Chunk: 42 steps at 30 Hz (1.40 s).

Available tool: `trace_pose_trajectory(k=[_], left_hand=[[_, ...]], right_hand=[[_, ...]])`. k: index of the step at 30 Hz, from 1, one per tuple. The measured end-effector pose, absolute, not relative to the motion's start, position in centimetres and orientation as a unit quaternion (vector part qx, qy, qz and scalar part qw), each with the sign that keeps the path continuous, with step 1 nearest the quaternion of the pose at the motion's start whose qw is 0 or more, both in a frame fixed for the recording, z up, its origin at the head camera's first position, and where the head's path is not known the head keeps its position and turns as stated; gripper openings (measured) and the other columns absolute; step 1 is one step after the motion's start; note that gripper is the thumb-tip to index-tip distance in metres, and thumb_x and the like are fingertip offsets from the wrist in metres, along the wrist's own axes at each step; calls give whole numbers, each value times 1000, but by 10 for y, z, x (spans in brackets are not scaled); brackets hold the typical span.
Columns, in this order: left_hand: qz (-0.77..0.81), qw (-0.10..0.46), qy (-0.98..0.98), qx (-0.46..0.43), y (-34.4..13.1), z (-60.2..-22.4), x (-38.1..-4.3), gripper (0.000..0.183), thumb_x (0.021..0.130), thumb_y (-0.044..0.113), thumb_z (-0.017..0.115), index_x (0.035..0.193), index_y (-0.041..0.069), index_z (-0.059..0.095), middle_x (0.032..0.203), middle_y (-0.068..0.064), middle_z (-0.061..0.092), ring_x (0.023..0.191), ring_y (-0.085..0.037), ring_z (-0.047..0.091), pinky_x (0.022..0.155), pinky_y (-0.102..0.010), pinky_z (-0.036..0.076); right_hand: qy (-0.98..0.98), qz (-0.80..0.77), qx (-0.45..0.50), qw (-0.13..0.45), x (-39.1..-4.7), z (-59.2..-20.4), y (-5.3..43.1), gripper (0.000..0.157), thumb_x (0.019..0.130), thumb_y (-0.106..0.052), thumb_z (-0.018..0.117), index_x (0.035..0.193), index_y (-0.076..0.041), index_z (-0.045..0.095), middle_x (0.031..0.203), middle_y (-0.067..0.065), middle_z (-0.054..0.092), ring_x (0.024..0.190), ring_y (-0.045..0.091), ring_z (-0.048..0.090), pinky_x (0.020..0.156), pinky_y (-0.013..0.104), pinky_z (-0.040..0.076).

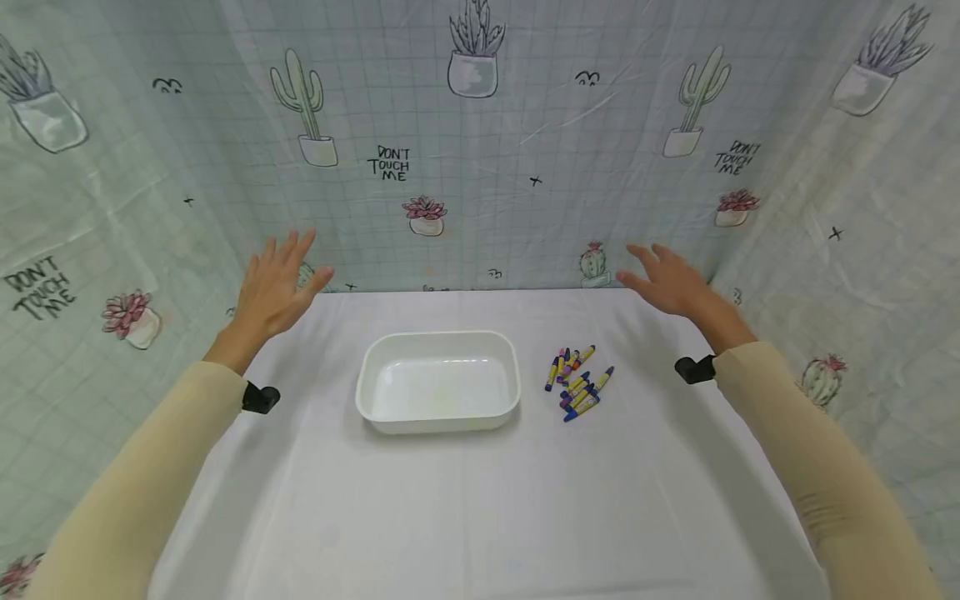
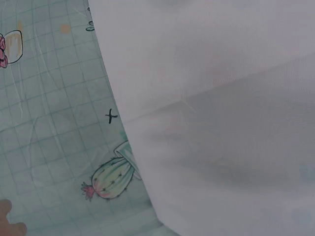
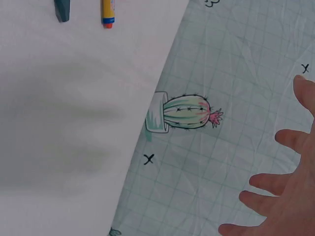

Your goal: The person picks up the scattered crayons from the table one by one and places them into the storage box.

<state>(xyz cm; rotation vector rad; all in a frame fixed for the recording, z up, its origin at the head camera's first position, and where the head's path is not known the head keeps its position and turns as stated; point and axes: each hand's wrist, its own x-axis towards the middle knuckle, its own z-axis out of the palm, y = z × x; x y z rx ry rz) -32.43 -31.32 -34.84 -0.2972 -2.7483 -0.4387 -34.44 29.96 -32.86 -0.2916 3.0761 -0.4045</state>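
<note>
My left hand (image 1: 273, 287) is held up in the air with its fingers spread, left of a white rectangular dish (image 1: 438, 423). It holds nothing; only some fingertips (image 2: 11, 227) show at the lower left of the left wrist view. On the other side, my right hand (image 1: 670, 283) is also raised, fingers apart and nothing in its grasp. Nearest to it lies a loose pile of crayons (image 1: 581, 396) with yellow wrappers, right of the dish. In the right wrist view the spread fingers (image 3: 270, 184) appear at the right, and one crayon (image 3: 108, 12) shows at the top.
A white cloth covers the table (image 1: 420, 517). Behind it and along both sides hangs a pale green curtain (image 1: 510, 133) printed with cacti and succulents. Black straps sit at both wrists.
</note>
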Motion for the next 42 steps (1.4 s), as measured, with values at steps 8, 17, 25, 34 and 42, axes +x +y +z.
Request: trace_pose_trajectory(k=[8,17,25,34,42], left_hand=[[-204,176,-955,-125,-302,-363,-311,79,104,64,36,168,22,14,172,-24,16,155,-58,13,120,-78,3],[-315,118,-932,-132,-286,-386,-300,72,108,54,40,168,23,14,175,-13,13,160,-45,13,122,-75,12],[-370,59,-920,-109,-272,-408,-291,69,109,53,39,167,23,17,171,-18,26,153,-50,29,116,-75,29],[-411,1,-906,-99,-258,-436,-281,64,109,50,43,166,28,23,163,-21,40,140,-44,50,104,-60,50],[-436,-18,-893,-110,-245,-449,-276,55,108,31,51,161,27,38,161,-16,45,131,-40,54,105,-59,45]], right_hand=[[980,-157,-119,9,-332,-341,297,79,107,-58,39,165,-7,21,166,35,18,151,59,19,116,78,21],[971,-189,-149,12,-324,-353,285,74,107,-48,50,162,-4,27,165,30,26,153,50,24,119,72,25],[962,-220,-161,36,-317,-369,279,71,106,-43,54,160,-2,31,162,29,35,143,50,42,112,70,38],[954,-248,-162,54,-312,-391,268,63,105,-37,58,156,-5,41,151,26,51,135,45,53,107,63,48],[946,-266,-172,62,-310,-403,258,56,106,-31,59,153,-3,45,147,28,55,132,46,56,107,63,48]])
